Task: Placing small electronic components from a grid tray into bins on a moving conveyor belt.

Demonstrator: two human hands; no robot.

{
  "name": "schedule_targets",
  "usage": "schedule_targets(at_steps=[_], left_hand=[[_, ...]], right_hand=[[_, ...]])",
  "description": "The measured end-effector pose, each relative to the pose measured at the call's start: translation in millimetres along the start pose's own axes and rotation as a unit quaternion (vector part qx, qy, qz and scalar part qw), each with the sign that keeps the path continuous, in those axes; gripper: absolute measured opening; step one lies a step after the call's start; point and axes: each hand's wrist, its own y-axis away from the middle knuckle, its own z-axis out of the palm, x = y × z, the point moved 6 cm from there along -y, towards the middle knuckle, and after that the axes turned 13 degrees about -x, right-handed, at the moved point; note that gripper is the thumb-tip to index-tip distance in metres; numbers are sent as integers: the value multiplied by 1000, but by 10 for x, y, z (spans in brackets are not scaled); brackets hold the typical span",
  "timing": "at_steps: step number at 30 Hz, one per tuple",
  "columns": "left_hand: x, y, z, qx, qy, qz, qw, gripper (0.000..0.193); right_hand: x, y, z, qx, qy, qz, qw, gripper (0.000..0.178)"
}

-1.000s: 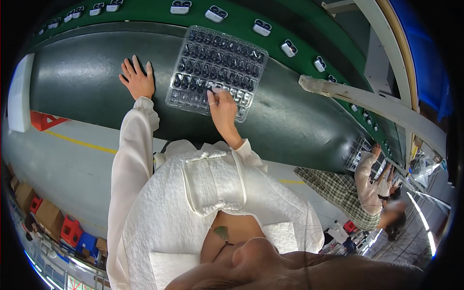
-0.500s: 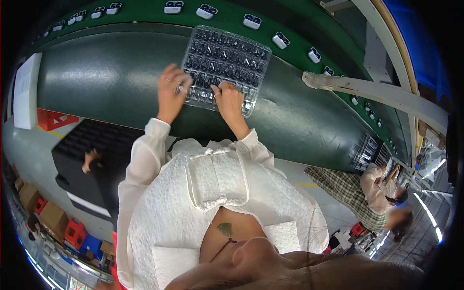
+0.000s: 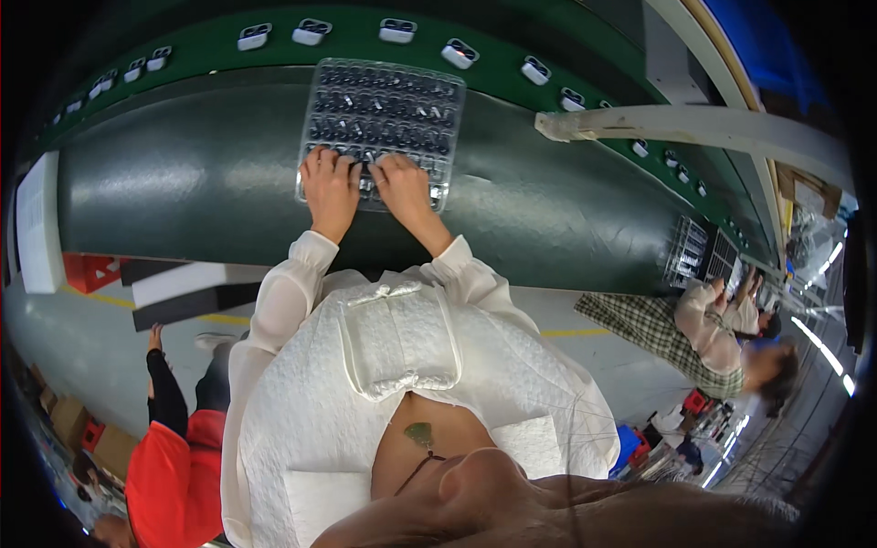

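You stand at a long dark green table (image 3: 201, 192) that curves across the upper half of the view, with a brighter green conveyor strip (image 3: 274, 55) running along its far edge. Small white cases (image 3: 398, 30) with dark openings ride that strip in a spaced line, from far left round to the right. A pale beam (image 3: 694, 128) crosses above the table on the right. On the table in front of you lies a clear plastic tray (image 3: 384, 100), rectangular, its many small pockets filled with dark parts; its far edge sits close to the conveyor strip and its near edge lies under your hands. Your left hand (image 3: 331, 187) rests palm down on the tray's near left part, fingers spread flat over the pockets; it is not closed around anything that can be seen. Your right hand (image 3: 402, 187) lies just beside it on the near middle of the tray, fingers also laid forward and pressed onto the pockets; whether a fingertip pinches a part cannot be told. The two hands are nearly touching. To your right, further along the table, another person in a checked shirt (image 3: 658, 333) leans over a second clear tray (image 3: 699, 256). Lower left, someone in a red top (image 3: 174, 475) stands on the grey floor (image 3: 73, 338).
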Motion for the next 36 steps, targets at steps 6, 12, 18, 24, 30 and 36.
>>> schedule_targets(at_steps=[6,12,18,24,30,36], left_hand=[[-89,-59,32,-19,-25,-75,997,16],[-121,-12,-28,-50,-66,-85,993,15],[-9,-52,-38,-61,-64,-81,993,12],[-127,-26,-40,-73,-50,-140,986,18],[-87,-25,-89,-47,-9,-102,994,20],[-16,-45,37,-65,35,-60,995,21]], right_hand=[[236,-37,-183,-20,-190,-2,982,14],[1357,-543,-1410,86,75,114,987,19],[2771,-923,-1852,29,282,263,922,27],[3072,-1183,-1652,-111,232,392,883,35],[3198,-1292,-1617,-183,121,269,938,29],[2880,-1387,-1457,-170,221,219,935,28]])
